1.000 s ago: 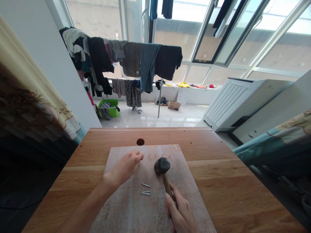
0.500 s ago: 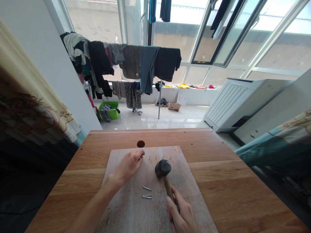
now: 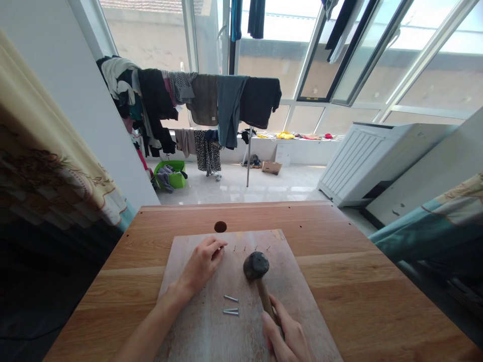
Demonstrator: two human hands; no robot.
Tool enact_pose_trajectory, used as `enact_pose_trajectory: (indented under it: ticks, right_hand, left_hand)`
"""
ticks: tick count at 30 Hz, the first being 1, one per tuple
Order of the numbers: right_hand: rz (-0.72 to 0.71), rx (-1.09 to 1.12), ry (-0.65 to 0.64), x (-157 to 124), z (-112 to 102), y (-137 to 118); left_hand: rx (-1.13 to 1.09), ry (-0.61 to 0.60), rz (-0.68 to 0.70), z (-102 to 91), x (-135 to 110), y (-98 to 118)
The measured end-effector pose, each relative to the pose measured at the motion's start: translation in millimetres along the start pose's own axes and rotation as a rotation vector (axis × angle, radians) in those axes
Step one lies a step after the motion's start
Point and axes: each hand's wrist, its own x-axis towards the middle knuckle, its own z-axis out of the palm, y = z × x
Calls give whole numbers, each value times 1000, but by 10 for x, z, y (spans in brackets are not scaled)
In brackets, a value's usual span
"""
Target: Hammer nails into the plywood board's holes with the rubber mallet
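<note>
1. Right hand (image 3: pixel 291 333) wrapped round mallet (image 3: pixel 256 265), handle axis running away, slightly left
2. Head over board (image 3: pixel 211 332), right of left hand (image 3: pixel 203 261), just short of nails (image 3: pixel 244 248)
3. Left fingers curled, can't tell if pinching

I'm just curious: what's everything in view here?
Table: one, brown, foreground.
Board: one, pale brown, on the table.
Mallet: one, black and brown, over the board.
Standing nails: four, colour unclear, near the board's far edge.
Loose nails: three, silver, mid-board.
Drying rack: one, silvery, beyond the table.
Clothes: many, mostly dark, on the rack and overhead.
Basket: one, green, beyond the table's left.
Box: one, brown, beyond the table.
Large unit: one, white, at right.
Curtains: two, cream and teal, either side.
Windows: several, mostly white-framed, far side.
Left grip: one, by the standing nails.
Right grip: one, around the mallet.
</note>
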Motion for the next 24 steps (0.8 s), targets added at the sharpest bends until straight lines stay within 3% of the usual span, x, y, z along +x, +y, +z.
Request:
enact_pose_trajectory:
  ticks: [5,10,17,24]
  right_hand:
    - [16,-12,19,8,-43,-30]
    - [107,148,-97,28,-27,-147]
    - [57,249,-189,183,150,-543]
    - [17,223,-278,350,250,-872]
  left_hand:
    - [-46,-40,-34,-1,2,10]
    - [-75,-58,-48,-15,13,32]
    - [-109,-29,-143,-14,41,37]
    - [-134,-23,-133,13,29,3]
